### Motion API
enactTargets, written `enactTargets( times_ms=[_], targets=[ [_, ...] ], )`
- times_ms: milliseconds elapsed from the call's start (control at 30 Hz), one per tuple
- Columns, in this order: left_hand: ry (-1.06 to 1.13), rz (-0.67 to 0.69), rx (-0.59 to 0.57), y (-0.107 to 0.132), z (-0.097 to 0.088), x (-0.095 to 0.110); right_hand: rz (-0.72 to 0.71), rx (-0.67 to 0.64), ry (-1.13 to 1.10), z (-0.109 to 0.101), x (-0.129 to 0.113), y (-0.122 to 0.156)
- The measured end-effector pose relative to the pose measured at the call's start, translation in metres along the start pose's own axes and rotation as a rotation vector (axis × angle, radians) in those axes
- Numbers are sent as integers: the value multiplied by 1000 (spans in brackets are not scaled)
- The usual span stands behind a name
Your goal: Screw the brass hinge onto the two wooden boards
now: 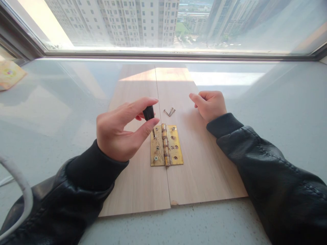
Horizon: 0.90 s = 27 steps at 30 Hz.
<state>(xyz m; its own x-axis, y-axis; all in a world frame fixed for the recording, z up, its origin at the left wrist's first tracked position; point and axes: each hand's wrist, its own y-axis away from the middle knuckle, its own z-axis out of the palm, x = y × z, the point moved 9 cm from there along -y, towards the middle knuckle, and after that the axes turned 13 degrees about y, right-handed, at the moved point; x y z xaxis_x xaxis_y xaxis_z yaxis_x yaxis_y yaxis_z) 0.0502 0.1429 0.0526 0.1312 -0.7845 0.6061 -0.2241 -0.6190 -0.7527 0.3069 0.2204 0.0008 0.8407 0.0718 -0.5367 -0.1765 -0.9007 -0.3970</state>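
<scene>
White cable (29, 197) foremost, left hand (114, 122) pinches screwdriver (148, 113) over hinge (166, 144) holding screws (155, 158).

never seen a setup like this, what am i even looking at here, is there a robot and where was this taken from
There is no robot: these are a person's own bare hands, in dark sleeves. The single picture comes from a camera worn on the head, looking forward and down. On a pale speckled surface by a window lie two wooden boards, side by side. A brass-coloured hinge spans their seam, with a few loose screws just beyond it. The left hand holds a black-handled screwdriver, pointed down at the hinge's left leaf. The right hand is curled closed over the right board; anything inside it is hidden.
</scene>
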Motion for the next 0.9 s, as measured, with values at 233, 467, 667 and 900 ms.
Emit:
enactTargets(
  times_ms=[233, 467, 667, 900],
  targets=[
    [152, -33, -72, 8, 5, -7, -308, -126, 27, 14, -33, 11],
    [64, 119, -76, 8, 7, 3, -668, -280, 72, 32, -60, 28],
    [52, 132, -36, 8, 5, 3, -701, -278, 117, 31, -61, 30],
    [45, 101, -20, 8, 4, 1, -707, -293, 183, 31, -63, 32]
  ],
)
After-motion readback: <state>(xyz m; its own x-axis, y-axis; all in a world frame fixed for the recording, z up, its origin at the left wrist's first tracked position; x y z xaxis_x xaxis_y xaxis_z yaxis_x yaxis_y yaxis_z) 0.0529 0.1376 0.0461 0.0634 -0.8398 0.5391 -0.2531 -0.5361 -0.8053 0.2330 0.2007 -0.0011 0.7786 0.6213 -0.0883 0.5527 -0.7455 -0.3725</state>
